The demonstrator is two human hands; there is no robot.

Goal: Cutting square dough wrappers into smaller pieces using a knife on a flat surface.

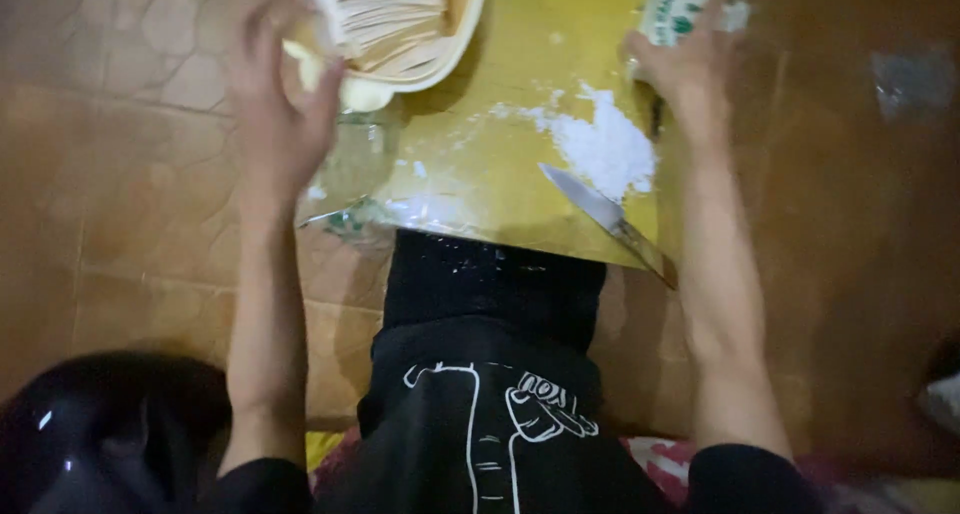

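Left hand [280,94] at far-left counter [500,164] corner, fingers curled on dough piece [345,84] beside wrapper tray [455,44]. Right hand [685,74] far right, grips packet [690,14]. Knife [605,219] lies diagonal near edge, nearer right hand.

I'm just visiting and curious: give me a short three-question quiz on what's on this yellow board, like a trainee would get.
1. True or false: the knife is held in the right hand.
2. What lies beside the knife's blade? A) a heap of white powder B) a red cloth C) a spoon
3. Fill in: the left hand is at the rim of a pale ____ holding a stack of thin sheets.

Key
1. False: the knife lies free on the yellow board; the right hand is at a white and green packet.
2. A, the white powder.
3. Tray, stacked with sheets.
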